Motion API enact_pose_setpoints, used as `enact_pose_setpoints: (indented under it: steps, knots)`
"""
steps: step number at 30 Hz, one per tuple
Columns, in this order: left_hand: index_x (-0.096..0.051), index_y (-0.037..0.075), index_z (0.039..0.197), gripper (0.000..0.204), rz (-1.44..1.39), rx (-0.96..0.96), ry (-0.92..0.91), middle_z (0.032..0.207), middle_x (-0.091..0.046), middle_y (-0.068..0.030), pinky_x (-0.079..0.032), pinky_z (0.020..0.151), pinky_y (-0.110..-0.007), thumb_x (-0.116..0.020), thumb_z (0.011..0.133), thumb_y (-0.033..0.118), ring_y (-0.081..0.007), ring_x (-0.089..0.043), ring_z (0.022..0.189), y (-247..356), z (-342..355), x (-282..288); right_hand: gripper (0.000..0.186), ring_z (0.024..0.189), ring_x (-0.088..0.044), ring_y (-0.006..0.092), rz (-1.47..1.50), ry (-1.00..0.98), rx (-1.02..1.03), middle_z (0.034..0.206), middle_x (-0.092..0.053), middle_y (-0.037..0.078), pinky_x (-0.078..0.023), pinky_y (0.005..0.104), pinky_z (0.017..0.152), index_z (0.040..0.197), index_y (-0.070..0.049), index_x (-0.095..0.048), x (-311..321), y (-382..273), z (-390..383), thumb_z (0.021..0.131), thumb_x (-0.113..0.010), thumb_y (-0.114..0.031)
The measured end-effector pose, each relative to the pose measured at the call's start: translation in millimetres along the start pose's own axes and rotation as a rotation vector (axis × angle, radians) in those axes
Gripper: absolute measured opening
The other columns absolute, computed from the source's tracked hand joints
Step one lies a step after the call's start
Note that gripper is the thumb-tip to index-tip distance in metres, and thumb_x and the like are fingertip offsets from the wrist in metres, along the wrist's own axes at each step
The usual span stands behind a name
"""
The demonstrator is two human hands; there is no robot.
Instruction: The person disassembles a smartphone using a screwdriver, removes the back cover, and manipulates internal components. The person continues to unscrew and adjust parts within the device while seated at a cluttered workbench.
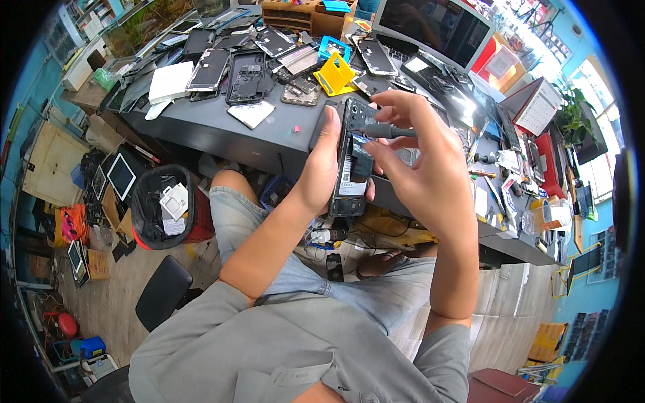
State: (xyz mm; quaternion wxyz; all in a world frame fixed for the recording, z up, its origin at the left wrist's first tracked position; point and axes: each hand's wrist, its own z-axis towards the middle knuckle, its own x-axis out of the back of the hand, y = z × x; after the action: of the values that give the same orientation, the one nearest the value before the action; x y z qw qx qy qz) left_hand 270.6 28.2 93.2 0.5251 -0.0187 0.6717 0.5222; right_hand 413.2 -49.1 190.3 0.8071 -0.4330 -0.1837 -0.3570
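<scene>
My left hand [321, 168] is closed around an opened smartphone [347, 196], held upright over my lap at the desk's front edge. Its back cover is off, so the battery with a white label [353, 168] and the dark upper part with camera lenses show. From the right, my right hand [430, 154] grips a dark, slim screwdriver [391, 131] between thumb and fingers. The tool lies nearly level, its front end over the phone's upper part; whether the tip touches is too small to tell.
Phone frames and parts pile up on the grey desk [195, 127], with a yellow stand [336, 74] and a laptop [433, 30] behind. Small tools and a desk calendar [537, 107] are at the right. A lined bin [168, 208] stands left of my knee, near a black chair [163, 290].
</scene>
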Motion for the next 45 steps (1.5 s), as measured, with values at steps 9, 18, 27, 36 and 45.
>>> enact_pose_setpoints:
  steps: [9,18,27,36,45]
  knots:
    - [-0.044,0.011,0.171,0.09,0.034,-0.022,-0.044,0.098,-0.075,-0.0108,-0.068,0.059,-0.034,-0.018,0.117,0.079,-0.0197,-0.076,0.071,0,1,3,0.045,0.075,-0.079,0.0124,0.081,-0.03,-0.101,0.1,-0.084,0.011,-0.061,0.0286,0.069,0.136,-0.003,-0.073,2,-5,0,0.097,-0.092,-0.011]
    - [-0.06,0.01,0.153,0.09,0.041,-0.016,-0.013,0.095,-0.076,-0.0126,-0.068,0.058,-0.035,-0.018,0.116,0.081,-0.0223,-0.078,0.07,-1,2,1,0.043,0.077,-0.08,0.0123,0.062,-0.033,-0.124,0.104,-0.084,0.011,-0.062,0.0277,0.069,0.134,0.0,-0.073,2,-6,-1,0.099,-0.092,-0.014]
    - [-0.061,0.006,0.149,0.092,0.033,-0.017,-0.057,0.099,-0.076,-0.0148,-0.07,0.061,-0.038,-0.019,0.116,0.08,-0.0264,-0.08,0.074,-3,3,7,0.033,0.072,-0.081,0.0193,0.145,0.066,-0.042,0.105,-0.081,0.017,-0.062,0.0325,0.059,0.126,0.002,-0.07,-2,-3,-4,0.095,-0.083,0.001]
    - [-0.059,0.006,0.149,0.088,-0.028,-0.065,-0.084,0.112,-0.071,-0.0152,-0.072,0.062,-0.041,-0.018,0.118,0.078,-0.0223,-0.078,0.095,-2,3,4,0.017,0.096,-0.083,0.0218,0.042,0.124,0.128,0.122,-0.081,0.016,-0.066,0.033,0.078,0.112,0.003,-0.076,-4,19,-3,0.095,-0.075,0.007]
    - [-0.061,0.008,0.139,0.086,0.154,-0.126,0.015,0.109,-0.069,-0.0091,-0.068,0.061,-0.035,-0.012,0.118,0.076,-0.0214,-0.078,0.083,0,1,-7,0.014,0.117,-0.065,0.0398,-0.109,0.082,0.318,0.135,-0.067,0.017,-0.056,0.049,0.102,0.097,0.003,-0.075,-38,30,6,0.085,-0.082,0.003]
